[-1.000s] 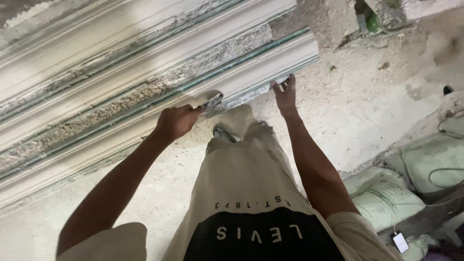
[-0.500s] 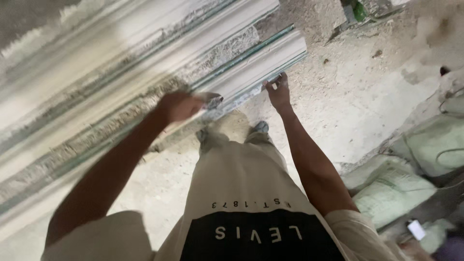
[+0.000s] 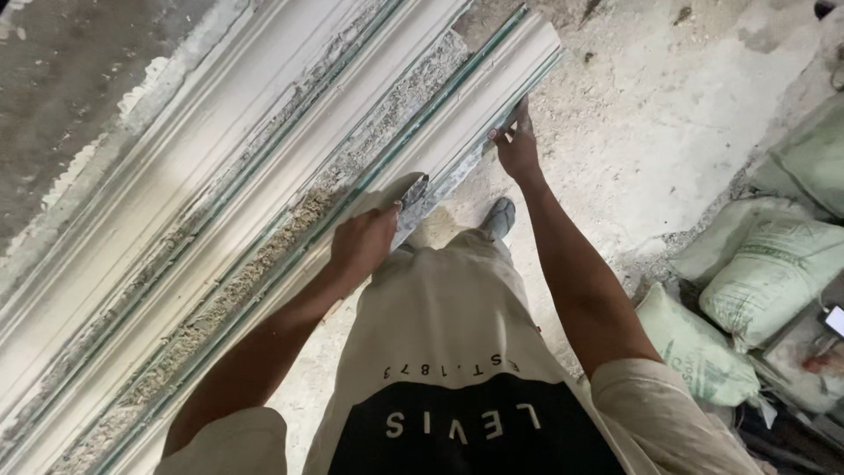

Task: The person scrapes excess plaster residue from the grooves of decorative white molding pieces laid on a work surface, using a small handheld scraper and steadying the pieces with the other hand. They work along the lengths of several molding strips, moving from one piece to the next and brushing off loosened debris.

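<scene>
Filled pale-green sacks (image 3: 774,273) lie right of the white moulding (image 3: 492,97). The left hand (image 3: 365,242) has its grip closed on a plaster-smeared trowel (image 3: 411,195) against the moulding's near edge. The right hand (image 3: 517,149) presses that edge, fingers spread wide.

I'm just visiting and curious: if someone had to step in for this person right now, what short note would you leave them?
Left hand: shut on a small scraper, blade against the nearest long white moulding.
Right hand: fingers pressed on that moulding's lower edge, near its far end.
The mouldings lie side by side, with crusty plaster residue between them. Pale sacks sit on the floor to the right.
How much has been scraped cannot be told; rough residue shows along the strips.
</scene>
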The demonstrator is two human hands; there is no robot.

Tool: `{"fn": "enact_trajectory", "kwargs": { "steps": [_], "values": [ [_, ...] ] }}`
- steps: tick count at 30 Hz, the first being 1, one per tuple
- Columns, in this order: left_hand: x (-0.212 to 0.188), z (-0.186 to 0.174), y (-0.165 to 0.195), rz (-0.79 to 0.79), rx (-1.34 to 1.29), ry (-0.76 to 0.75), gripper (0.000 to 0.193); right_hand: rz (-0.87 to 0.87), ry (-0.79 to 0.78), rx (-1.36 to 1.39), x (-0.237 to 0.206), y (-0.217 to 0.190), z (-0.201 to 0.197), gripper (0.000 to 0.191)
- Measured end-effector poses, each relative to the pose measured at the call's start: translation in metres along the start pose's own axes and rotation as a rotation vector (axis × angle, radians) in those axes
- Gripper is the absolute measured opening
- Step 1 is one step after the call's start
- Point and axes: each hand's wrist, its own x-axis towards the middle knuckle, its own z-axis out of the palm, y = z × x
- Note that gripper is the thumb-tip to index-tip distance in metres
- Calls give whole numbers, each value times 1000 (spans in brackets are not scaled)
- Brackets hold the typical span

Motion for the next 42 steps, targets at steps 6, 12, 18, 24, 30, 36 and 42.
{"fn": "enact_trajectory", "kwargs": {
  "steps": [6, 12, 18, 24, 30, 36, 42],
  "values": [
    [11, -27, 3, 163, -15, 157, 29, 66, -29, -67, 2, 2, -3, 96],
    [-11, -15, 9, 11, 40, 24, 32, 87, -32, -137, 2, -5, -8, 94],
    [2, -10, 13, 2, 57, -23, 30, -13, 40, -149, 3, 6, -6, 92],
    [26, -32, 7, 186, 41, 111, 28, -30, -4, -71, 0, 13, -6, 92],
    [-2, -19, 8, 17, 25, -26, 33, 30, -14, 57, 0, 7, -6, 92],
    [5, -5, 10, 23, 91, 27, 35, -35, 52, -214, 5, 11, -8, 91],
    [24, -20, 3, 119, -14, 89, 27, 68, 4, -49, 2, 11, -6, 92]
  ]
}}
